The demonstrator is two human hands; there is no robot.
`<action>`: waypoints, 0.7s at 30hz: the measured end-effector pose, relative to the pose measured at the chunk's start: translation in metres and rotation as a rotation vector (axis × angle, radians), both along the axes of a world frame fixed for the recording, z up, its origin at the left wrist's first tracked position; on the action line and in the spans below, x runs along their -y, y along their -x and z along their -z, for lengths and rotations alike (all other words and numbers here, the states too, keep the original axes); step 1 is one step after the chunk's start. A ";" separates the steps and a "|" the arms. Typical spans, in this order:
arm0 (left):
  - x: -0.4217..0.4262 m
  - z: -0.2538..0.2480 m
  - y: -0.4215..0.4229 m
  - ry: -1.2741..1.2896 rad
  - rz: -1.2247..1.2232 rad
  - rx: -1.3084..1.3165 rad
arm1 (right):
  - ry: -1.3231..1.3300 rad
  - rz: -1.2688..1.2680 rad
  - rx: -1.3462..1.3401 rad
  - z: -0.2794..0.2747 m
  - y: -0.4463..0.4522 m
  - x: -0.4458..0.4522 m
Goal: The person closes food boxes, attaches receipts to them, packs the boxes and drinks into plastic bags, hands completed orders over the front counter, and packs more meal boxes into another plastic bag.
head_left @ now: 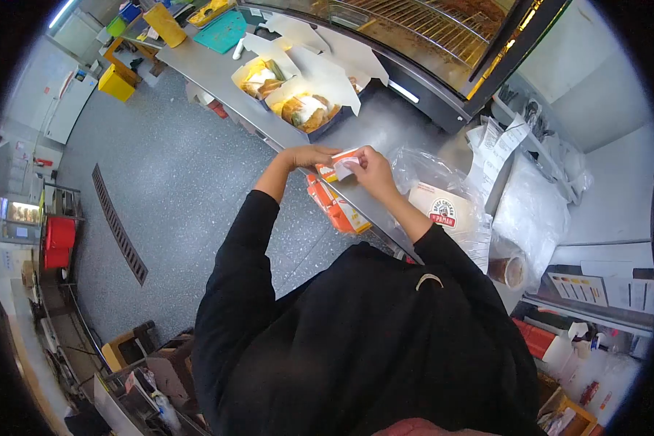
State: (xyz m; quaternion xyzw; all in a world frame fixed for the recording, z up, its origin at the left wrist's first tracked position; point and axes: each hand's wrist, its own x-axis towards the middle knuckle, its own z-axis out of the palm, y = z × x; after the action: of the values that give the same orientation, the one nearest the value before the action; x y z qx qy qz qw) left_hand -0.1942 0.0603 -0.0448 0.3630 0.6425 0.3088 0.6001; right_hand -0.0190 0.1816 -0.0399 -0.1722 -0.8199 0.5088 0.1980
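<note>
At the front edge of the steel counter, my left hand (pixel 311 156) has its fingers closed on a small orange-and-white packet (pixel 347 155). My right hand (pixel 371 171) pinches the packet's right side, where a white paper-like part shows; its exact kind is unclear. Just below hangs or rests an orange-and-yellow package (pixel 334 207), against the counter edge. Beyond my hands stand open takeaway boxes, the nearest box (pixel 309 116) holding browned food with white sauce. To the right of my right hand lies a clear plastic bag with a printed white carton (pixel 443 209) in it.
A glass-fronted warming cabinet (pixel 414 29) stands at the back of the counter (pixel 392 120). On the right are paper receipts (pixel 498 142), plastic bags (pixel 534 211) and a lidded cup (pixel 509 272). A teal board (pixel 221 31) lies far left; a yellow bin (pixel 116 83) stands on the floor.
</note>
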 end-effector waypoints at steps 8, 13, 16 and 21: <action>-0.002 0.008 -0.017 -0.154 -0.029 -0.078 | -0.575 0.215 -0.205 0.012 0.001 0.004; 0.014 -0.004 -0.017 -0.192 -0.074 -0.230 | -0.286 0.211 0.094 -0.038 -0.020 0.017; 0.023 -0.081 -0.038 -0.174 -0.116 -0.281 | -0.409 0.140 -0.285 -0.072 -0.045 -0.009; -0.022 -0.145 -0.107 -0.600 0.301 -0.748 | -0.393 0.739 -0.200 -0.087 -0.136 -0.133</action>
State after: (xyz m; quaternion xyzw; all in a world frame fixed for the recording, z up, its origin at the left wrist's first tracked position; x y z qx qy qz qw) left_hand -0.0873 0.0826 0.0998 0.6942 0.6368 0.2386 0.2356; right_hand 0.1173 0.3146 0.0474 -0.3631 -0.7612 0.2519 0.4746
